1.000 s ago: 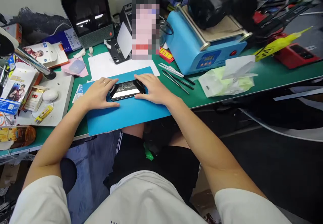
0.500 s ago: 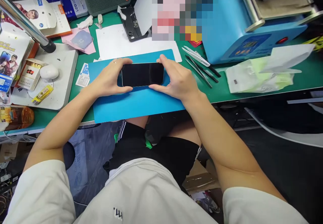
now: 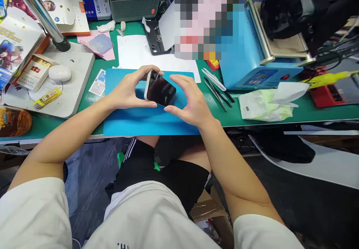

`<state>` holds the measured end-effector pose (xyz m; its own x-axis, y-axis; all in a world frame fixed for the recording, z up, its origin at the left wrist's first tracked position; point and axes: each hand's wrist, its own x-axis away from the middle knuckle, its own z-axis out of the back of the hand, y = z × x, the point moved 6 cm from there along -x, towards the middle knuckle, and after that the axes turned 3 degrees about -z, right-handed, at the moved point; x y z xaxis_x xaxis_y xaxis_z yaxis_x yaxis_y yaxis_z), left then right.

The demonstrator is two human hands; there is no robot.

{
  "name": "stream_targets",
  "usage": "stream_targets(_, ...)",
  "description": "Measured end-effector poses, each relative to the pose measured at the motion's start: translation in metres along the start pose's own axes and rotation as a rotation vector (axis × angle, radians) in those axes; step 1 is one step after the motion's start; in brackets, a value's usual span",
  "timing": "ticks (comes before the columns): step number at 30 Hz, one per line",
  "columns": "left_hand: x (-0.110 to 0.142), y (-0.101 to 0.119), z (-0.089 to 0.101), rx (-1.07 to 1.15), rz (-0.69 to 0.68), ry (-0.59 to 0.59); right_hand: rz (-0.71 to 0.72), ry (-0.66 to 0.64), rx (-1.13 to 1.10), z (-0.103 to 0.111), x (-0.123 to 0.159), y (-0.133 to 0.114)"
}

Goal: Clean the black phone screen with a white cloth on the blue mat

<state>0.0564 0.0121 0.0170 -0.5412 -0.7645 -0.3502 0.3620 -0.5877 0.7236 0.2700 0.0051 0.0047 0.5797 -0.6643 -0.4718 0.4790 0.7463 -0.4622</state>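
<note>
A black smartphone [image 3: 160, 89] with a dark screen is tilted up over the blue work mat [image 3: 146, 118]. My left hand [image 3: 127, 90] grips its left end, fingers curled over the top edge and thumb under the lower edge. My right hand [image 3: 190, 101] hovers just right of the phone with fingers curved and apart, the thumb tip close to the phone's lower right corner; whether it touches is unclear.
Tweezers and thin tools [image 3: 217, 88] lie right of the mat, beside a blue machine [image 3: 258, 65] and a plastic bag [image 3: 263, 105]. A white sheet [image 3: 134, 52] and a phone part [image 3: 154, 37] lie behind. A white stand base [image 3: 75, 88] with small items sits left.
The phone went from lying flat on the mat to being lifted and turned on edge in my left hand. My right hand let go of its right end and drew back slightly.
</note>
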Motion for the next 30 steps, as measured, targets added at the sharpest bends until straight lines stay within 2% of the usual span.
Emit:
stream_targets(3,0.001,0.000,-0.002,-0.094,-0.047,0.045,0.110,0.129,-0.069,0.007,-0.018,-0.029)
stream_targets(6,0.001,0.001,-0.003,-0.207,-0.076,0.040,0.147,0.158,-0.104,-0.005,-0.037,-0.041)
stream_targets(10,0.004,-0.003,0.008,-0.311,-0.079,0.097,0.148,0.045,-0.114,-0.030,-0.066,-0.028)
stream_targets(14,0.007,-0.010,0.016,-0.318,-0.069,0.131,0.166,-0.038,-0.122,-0.040,-0.084,-0.015)
stream_targets(19,0.009,-0.010,0.010,-0.313,-0.126,0.128,0.266,0.085,-0.118,-0.039,-0.082,-0.013)
stream_targets(23,0.009,-0.012,0.008,-0.361,-0.155,0.107,0.445,0.200,-0.154,-0.034,-0.075,-0.020)
stream_targets(26,0.005,-0.020,0.010,-0.391,-0.087,0.102,0.512,0.249,-0.206,-0.025,-0.076,-0.024)
stream_targets(30,0.006,-0.030,0.014,-0.362,0.026,0.186,0.520,0.228,-0.196,-0.018,-0.080,-0.029)
